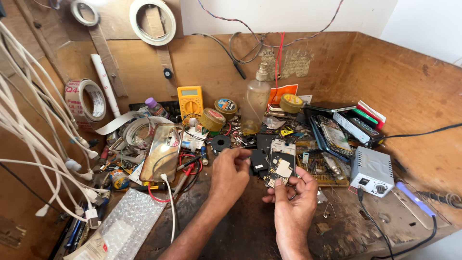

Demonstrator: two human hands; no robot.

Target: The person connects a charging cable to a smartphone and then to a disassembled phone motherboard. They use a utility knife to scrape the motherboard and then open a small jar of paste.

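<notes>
My right hand holds a small phone circuit board by its lower edge, tilted up over the wooden bench. My left hand is curled just to the board's left, its fingertips pinching a thin dark tool that points toward the board's upper left corner. Dark phone parts lie on the bench right behind the hands.
A yellow multimeter, solder tins, a plastic bottle and tape rolls crowd the back. A clear phone case lies left, bubble wrap front left. White cables hang at left. A grey box and phones sit right.
</notes>
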